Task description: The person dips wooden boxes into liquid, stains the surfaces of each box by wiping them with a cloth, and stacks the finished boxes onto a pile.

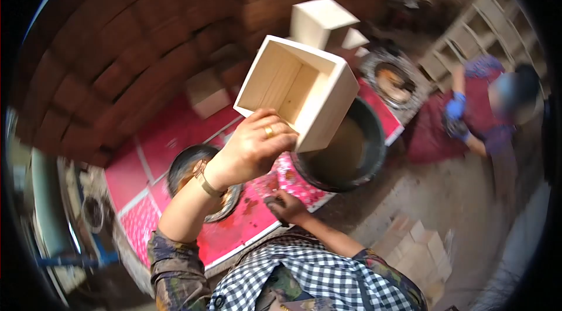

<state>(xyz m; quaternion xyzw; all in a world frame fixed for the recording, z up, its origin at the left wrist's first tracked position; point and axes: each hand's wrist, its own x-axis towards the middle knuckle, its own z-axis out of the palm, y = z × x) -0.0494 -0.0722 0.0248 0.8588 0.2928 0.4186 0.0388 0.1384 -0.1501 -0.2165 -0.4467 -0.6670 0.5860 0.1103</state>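
My left hand [254, 144], wearing a ring and a wristwatch, grips the near edge of a pale wooden box [319, 103]. The box is held up and tilted, its open side towards me and its inside bare. Lower down, near the table edge, my right hand [290, 208] is closed around a dark, sponge-like piece [274, 208], partly hidden by the fingers. Behind the box stands a large dark tub [374, 162] of murky brown liquid. A dark bowl [175, 167] with brown contents sits left of my hands, partly covered by my left forearm.
The table has a red-pink cover [126, 173]. Another pale box [322, 18] stands beyond the held one. Stacked brown boxes [134, 47] fill the back left. A co-worker in blue gloves [456, 106] sits at right, near a pile of wooden pieces [415, 246] and a round basin [393, 84].
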